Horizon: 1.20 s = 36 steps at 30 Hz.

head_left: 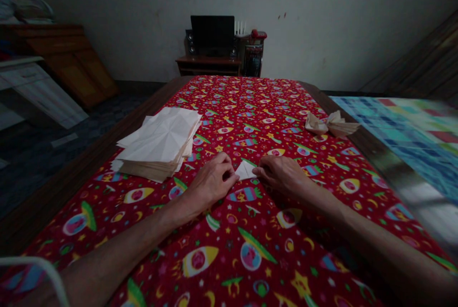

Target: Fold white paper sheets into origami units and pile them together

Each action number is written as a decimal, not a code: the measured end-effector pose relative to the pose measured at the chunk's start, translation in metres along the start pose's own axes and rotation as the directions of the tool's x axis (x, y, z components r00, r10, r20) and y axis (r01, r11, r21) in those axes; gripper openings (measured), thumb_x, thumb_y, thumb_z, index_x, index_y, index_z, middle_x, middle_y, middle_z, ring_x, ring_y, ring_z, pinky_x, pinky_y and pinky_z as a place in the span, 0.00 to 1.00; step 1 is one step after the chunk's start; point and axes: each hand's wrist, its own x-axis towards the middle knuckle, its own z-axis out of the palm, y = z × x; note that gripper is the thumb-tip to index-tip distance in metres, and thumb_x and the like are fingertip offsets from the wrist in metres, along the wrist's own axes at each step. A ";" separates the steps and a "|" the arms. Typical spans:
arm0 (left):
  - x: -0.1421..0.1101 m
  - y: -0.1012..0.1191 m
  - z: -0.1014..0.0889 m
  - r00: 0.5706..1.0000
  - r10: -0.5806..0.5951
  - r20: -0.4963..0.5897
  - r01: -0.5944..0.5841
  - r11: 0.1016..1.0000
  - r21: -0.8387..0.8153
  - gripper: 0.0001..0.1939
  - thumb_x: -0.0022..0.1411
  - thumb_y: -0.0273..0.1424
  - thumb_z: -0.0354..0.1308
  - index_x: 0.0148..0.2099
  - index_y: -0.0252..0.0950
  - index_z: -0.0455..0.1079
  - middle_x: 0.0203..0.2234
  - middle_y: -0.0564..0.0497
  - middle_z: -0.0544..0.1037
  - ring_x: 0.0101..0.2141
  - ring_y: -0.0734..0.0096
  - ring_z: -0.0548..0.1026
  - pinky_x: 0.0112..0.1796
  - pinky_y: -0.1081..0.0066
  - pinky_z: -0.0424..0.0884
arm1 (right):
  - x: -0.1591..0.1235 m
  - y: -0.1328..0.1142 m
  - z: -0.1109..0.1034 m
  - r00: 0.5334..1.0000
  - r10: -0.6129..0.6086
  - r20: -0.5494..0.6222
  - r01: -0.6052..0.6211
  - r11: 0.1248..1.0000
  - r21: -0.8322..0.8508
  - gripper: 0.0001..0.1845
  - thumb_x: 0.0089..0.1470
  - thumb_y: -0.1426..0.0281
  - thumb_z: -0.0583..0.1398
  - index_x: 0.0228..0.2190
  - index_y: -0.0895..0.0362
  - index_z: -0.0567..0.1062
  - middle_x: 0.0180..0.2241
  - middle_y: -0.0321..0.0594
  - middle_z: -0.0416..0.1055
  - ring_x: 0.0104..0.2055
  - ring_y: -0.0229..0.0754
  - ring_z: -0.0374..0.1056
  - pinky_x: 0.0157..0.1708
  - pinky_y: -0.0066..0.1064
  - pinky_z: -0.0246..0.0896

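Observation:
A small folded piece of white paper (245, 170) lies on the red patterned cloth, between my two hands. My left hand (213, 176) pinches its left corner with thumb and curled fingers. On the other side, my right hand (281, 172) grips the right corner the same way. A stack of creased paper sheets (157, 137) sits to the left, beyond my left hand; the top sheet shows fold lines meeting at its middle. Folded paper pieces (332, 124) rest near the right edge of the cloth.
The red cloth (246, 245) with rocket prints covers a long dark-edged table (143, 101). Past its far end stand a black monitor (213, 35) and speakers on a small desk. Wooden cabinets (67, 63) are at the left. A blue checked bedspread (400, 135) lies at the right.

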 end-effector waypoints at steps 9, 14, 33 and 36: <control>-0.003 0.002 0.001 0.999 0.023 -0.037 -0.019 0.994 0.110 0.03 0.60 0.29 0.56 0.34 0.36 0.64 0.33 0.51 0.66 0.34 0.69 0.69 0.36 0.67 0.68 | 0.001 -0.003 -0.003 0.999 0.032 0.010 -0.032 0.999 -0.013 0.15 0.58 0.61 0.53 0.26 0.56 0.71 0.24 0.38 0.69 0.22 0.35 0.56 0.21 0.28 0.37; -0.006 0.003 -0.001 0.997 0.069 -0.046 -0.061 0.986 0.158 0.03 0.63 0.30 0.52 0.38 0.36 0.65 0.36 0.50 0.68 0.37 0.67 0.70 0.39 0.66 0.69 | -0.001 -0.006 -0.006 0.999 0.048 0.013 -0.048 0.999 -0.001 0.16 0.58 0.60 0.53 0.26 0.57 0.70 0.23 0.38 0.68 0.21 0.34 0.55 0.21 0.28 0.38; -0.020 0.017 -0.006 0.909 0.206 0.362 -0.329 0.889 0.318 0.25 0.70 0.37 0.37 0.66 0.39 0.45 0.64 0.52 0.51 0.64 0.65 0.46 0.61 0.55 0.43 | -0.005 0.000 0.000 0.998 -0.017 -0.059 0.021 0.997 0.068 0.11 0.58 0.64 0.54 0.28 0.57 0.69 0.23 0.36 0.67 0.22 0.33 0.55 0.22 0.26 0.41; -0.020 0.015 -0.006 0.909 0.219 0.355 -0.337 0.886 0.317 0.24 0.70 0.37 0.37 0.66 0.39 0.47 0.64 0.52 0.52 0.64 0.65 0.47 0.61 0.56 0.43 | -0.008 0.000 0.003 0.996 -0.004 -0.092 0.013 0.996 0.094 0.08 0.58 0.66 0.54 0.31 0.57 0.70 0.27 0.37 0.69 0.25 0.35 0.60 0.23 0.26 0.47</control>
